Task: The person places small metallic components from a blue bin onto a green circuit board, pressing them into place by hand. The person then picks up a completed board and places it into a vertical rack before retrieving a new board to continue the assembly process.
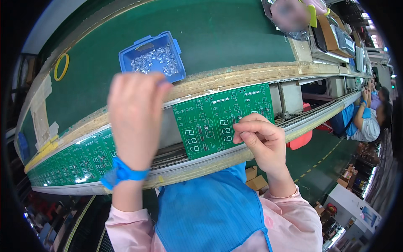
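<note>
A green circuit board (210,122) with white digit outlines and small mounted parts lies across the conveyor rails in front of me. Over its right part is my right hand (265,140), thumb and fingertips pinched together; anything between them is too small to make out. My left hand (136,109), with a blue wrist strap (124,173), is raised at the near edge of a blue plastic bin (173,74). Small clear parts (157,59) lie loose in that bin. Motion blurs the left hand and its fingertips are hidden, so its grip is unclear.
More green boards (75,161) line the rail at left. A yellow ring (61,67) lies on the green tabletop (222,38). At the far right of the bench are boxes (336,35) and a plastic bag (289,19). Another person (367,117) sits farther down the line.
</note>
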The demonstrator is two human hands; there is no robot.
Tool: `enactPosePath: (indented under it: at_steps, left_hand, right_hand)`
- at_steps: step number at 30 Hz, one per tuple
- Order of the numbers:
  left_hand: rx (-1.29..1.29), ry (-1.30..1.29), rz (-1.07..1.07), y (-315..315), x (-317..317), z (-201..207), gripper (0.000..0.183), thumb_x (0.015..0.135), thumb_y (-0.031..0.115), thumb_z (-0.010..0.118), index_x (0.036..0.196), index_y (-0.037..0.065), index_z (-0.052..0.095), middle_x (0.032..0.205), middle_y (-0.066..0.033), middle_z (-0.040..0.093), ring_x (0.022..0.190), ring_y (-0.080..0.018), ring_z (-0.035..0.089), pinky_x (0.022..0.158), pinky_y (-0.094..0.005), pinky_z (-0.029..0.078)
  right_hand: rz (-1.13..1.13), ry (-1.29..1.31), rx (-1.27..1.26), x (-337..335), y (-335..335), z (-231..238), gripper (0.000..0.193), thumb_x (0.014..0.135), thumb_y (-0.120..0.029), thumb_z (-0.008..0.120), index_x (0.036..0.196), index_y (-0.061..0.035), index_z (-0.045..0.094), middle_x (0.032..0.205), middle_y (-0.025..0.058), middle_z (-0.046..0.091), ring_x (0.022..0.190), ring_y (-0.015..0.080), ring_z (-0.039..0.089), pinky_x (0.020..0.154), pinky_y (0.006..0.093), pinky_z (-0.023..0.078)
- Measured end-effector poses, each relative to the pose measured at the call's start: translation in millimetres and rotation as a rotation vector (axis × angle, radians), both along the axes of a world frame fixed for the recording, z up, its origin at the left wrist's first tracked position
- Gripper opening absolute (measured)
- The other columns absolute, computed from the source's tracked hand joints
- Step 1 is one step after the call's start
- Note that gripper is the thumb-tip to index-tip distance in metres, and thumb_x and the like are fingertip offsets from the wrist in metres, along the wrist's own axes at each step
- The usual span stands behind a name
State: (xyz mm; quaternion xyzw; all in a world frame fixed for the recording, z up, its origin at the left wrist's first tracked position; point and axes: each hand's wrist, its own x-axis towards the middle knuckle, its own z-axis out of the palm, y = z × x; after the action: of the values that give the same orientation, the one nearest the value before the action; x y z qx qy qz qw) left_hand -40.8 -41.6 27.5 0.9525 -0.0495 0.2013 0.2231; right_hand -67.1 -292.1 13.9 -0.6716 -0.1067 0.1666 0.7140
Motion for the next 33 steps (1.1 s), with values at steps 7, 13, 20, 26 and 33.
enactPosePath:
  at_steps: [7,13,20,26,33]
  left_hand:
    - [0.425,0.137,0.046,34.7,29.3,-15.6,0.019,0.08,0.013,0.07,0.098,0.007,0.072,0.094,-0.0051,0.067,0.102,-0.0267,0.056,0.086,-0.04,0.044]
    - [0.451,0.209,0.087,32.1,35.2,-21.0,0.011,0.08,0.014,0.07,0.089,0.01,0.073,0.091,-0.0024,0.066,0.101,-0.0244,0.055,0.086,-0.0405,0.042]
    - [0.413,0.135,0.055,32.7,37.5,-27.8,0.007,0.077,0.01,0.065,0.08,0.01,0.071,0.086,-0.0037,0.067,0.099,-0.023,0.055,0.084,-0.0383,0.04]
    - [0.296,-0.006,0.067,39.0,34.3,-25.5,0.005,0.079,0.009,0.067,0.083,0.007,0.069,0.086,-0.0055,0.069,0.096,-0.0246,0.058,0.083,-0.0396,0.042]
    - [-0.071,-0.039,-0.025,24.4,-8.4,9.7,0.012,0.076,0.003,0.072,0.087,0.004,0.068,0.083,-0.006,0.066,0.087,-0.0265,0.057,0.08,-0.0389,0.044]
  right_hand:
    - [0.007,-0.066,0.02,-1.7,9.6,16.5,0.02,0.089,0.009,0.061,0.106,0.0036,0.07,0.1,0.01,0.061,0.086,0.0144,0.064,0.073,0.0237,0.053]
    - [-0.002,-0.229,-0.076,-3.0,12.7,24.0,0.022,0.081,0.011,0.068,0.1,0.0029,0.071,0.094,0.0111,0.064,0.085,0.0159,0.064,0.07,0.0251,0.052]
    - [-0.022,-0.319,-0.063,-1.6,20.1,30.4,0.018,0.078,0.012,0.069,0.094,0.0024,0.069,0.091,0.0122,0.067,0.08,0.0177,0.065,0.067,0.0276,0.052]
    - [0.046,-0.464,-0.245,7.7,17.8,28.7,0.017,0.079,0.01,0.069,0.095,0.0026,0.068,0.087,0.012,0.067,0.078,0.0193,0.064,0.065,0.0283,0.051]
    - [0.027,-0.588,-0.357,10.5,17.2,26.1,0.016,0.077,0.006,0.072,0.092,0.0026,0.067,0.085,0.0106,0.064,0.073,0.0201,0.061,0.061,0.0297,0.047]
